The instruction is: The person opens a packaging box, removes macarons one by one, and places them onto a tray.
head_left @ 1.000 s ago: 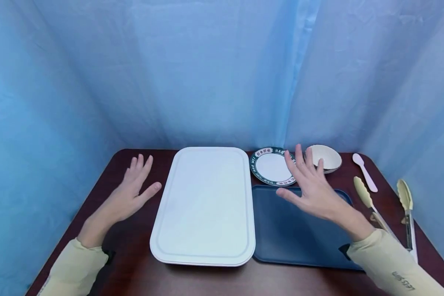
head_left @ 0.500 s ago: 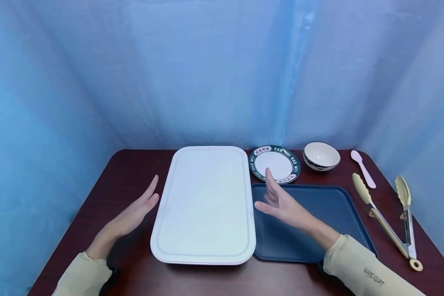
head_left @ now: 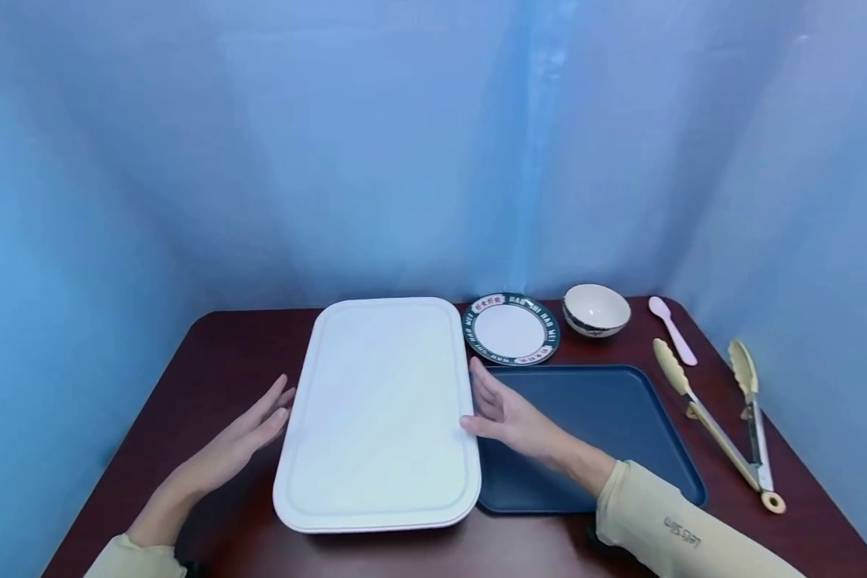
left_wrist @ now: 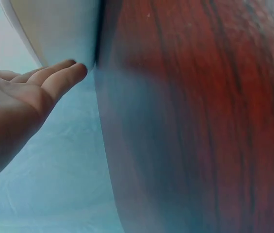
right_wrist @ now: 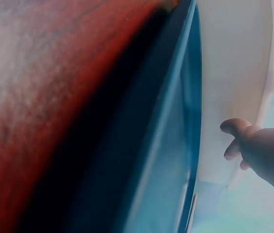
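Note:
A white rectangular box (head_left: 377, 417) with a flat lid lies lengthwise in the middle of the dark wooden table. Its pale side wall shows in both wrist views. My left hand (head_left: 234, 445) is at the box's left side, fingers extended and fingertips right by the wall; it holds nothing. On the other side, my right hand (head_left: 518, 425) has its thumb at the lid's right edge and its fingers reaching along the side wall. In the right wrist view, the fingertips of the right hand (right_wrist: 258, 145) overlap the box's wall. What lies under the lid is hidden.
Right of the box lies a dark blue tray (head_left: 585, 401), partly under my right forearm. Behind it are a green-rimmed plate (head_left: 509, 331) and a small bowl (head_left: 596, 310). A pink spoon (head_left: 673, 331) and cream-tipped tongs (head_left: 722, 441) lie at the right. Blue curtains (head_left: 376, 160) surround the table.
Both hands have come in from a wide spread to the sides of the box. The right hand has crossed leftward over the tray. The head view has shifted slightly, moving everything left.

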A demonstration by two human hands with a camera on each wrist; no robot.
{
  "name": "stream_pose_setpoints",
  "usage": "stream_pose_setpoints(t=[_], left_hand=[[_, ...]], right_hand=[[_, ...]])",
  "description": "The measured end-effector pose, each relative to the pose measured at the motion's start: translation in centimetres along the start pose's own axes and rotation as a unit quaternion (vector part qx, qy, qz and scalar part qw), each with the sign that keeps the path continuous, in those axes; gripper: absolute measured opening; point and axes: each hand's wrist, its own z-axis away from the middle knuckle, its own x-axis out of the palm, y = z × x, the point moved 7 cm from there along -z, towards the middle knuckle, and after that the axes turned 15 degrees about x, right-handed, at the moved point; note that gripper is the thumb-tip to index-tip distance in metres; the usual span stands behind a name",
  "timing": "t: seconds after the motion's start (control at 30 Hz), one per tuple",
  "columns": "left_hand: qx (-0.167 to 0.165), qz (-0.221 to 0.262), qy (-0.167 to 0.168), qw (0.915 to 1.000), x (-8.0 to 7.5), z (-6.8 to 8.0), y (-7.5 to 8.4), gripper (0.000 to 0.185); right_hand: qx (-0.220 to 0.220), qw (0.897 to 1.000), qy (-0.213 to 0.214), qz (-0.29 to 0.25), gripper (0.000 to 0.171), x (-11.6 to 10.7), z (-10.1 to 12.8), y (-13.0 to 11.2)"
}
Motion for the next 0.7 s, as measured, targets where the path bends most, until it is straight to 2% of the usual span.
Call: stream_pose_setpoints(t=[0.1, 0.2, 0.43, 0.6, 0.7], left_hand=[[0.003, -0.009, 0.002, 1.0000, -0.3, 0.6, 0.1, 0.070], [0.010, -0.017, -0.005, 0.9998, -0.2, 0.2, 0.1, 0.071], [0.038, -0.024, 0.006, 0.9990, -0.4, -0.7, -0.2, 0.075], [0.036, -0.024, -0.004, 0.9991, -0.2, -0.6, -0.4, 0.075], [0.051, -0.028, 0.004, 0.9983, -0.3, -0.4, -0.1, 0.072]], right_hand=[[-0.002, 1.000, -0.010, -0.010, 0.100, 0.7, -0.7, 0.2], [-0.003, 1.000, -0.009, -0.014, 0.100, 0.5, -0.8, 0.5], [0.017, 0.999, -0.015, -0.026, 0.096, -0.6, -1.6, 0.9], [0.034, 0.999, -0.018, -0.027, 0.098, -0.1, -1.3, 1.5], [0.034, 0.998, -0.022, -0.038, 0.098, 0.4, -1.1, 1.6]])
